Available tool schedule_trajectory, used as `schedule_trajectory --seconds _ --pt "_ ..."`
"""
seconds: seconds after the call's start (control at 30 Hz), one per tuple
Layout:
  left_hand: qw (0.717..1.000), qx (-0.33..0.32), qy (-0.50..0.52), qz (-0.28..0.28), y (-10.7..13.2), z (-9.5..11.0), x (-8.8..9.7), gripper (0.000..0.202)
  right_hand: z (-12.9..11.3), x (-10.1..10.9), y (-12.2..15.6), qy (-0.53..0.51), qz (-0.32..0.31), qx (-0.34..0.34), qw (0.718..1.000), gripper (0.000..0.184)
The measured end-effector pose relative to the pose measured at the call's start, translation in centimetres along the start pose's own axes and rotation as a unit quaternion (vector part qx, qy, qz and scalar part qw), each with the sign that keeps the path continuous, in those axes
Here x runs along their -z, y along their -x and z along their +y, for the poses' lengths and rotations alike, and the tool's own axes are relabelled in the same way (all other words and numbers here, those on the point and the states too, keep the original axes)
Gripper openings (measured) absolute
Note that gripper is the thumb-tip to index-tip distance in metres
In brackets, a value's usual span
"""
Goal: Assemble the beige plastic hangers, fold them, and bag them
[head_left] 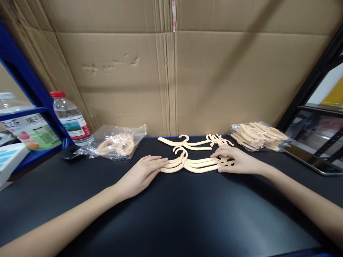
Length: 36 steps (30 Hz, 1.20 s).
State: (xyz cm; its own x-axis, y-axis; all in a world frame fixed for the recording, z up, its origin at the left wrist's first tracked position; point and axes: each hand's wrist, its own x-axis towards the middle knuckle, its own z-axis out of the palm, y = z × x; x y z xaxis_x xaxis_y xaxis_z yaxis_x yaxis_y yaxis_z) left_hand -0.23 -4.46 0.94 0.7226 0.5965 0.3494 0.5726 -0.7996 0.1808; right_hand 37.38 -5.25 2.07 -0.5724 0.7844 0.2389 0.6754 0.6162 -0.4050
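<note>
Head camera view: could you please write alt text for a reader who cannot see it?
A left hand and a right hand rest on opposite ends of a stack of cream hangers on a black table. Behind are loose hangers, two bagged bundles and a water bottle, against cardboard.

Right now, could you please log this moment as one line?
left hand: flat, touching hanger stack | right hand: on its other end | loose hangers: behind

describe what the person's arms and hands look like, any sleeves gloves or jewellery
The left hand and right hand are bare: no gloves, rings, watch or bracelet show. The left forearm and right forearm are uncovered too, with no sleeve in view.
</note>
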Motion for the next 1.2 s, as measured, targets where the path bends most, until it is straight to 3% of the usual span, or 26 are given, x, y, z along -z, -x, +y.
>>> schedule_trajectory --seconds 0.3,0.4,0.57,0.83,1.07,1.2 --pt "1.0 -0.008 0.002 0.014 -0.3 0.1 0.0 0.035 -0.2 0.0 -0.1 -0.013 0.003 -0.003 1.0 0.037" --pt "1.0 -0.001 -0.005 0.029 -0.2 0.0 -0.1 0.035 0.0 -0.1 0.0 -0.022 0.007 -0.008 1.0 0.042" --pt "0.996 0.0 0.002 0.085 0.0 -0.1 -0.2 0.031 0.1 0.1 0.0 -0.063 0.099 -0.068 0.991 0.045" --pt "0.98 0.123 0.05 0.149 -0.1 -0.2 0.4 0.026 0.8 0.0 -0.4 -0.149 0.256 -0.218 0.93 0.031" --pt "0.976 0.146 0.061 0.149 -0.1 -0.3 0.7 0.024 1.6 0.3 -0.4 -0.223 0.349 -0.239 0.878 0.03" --pt "0.976 0.147 0.064 0.149 -0.1 -0.3 0.6 0.024 2.1 0.4 -0.4 -0.253 0.368 -0.255 0.858 0.026"
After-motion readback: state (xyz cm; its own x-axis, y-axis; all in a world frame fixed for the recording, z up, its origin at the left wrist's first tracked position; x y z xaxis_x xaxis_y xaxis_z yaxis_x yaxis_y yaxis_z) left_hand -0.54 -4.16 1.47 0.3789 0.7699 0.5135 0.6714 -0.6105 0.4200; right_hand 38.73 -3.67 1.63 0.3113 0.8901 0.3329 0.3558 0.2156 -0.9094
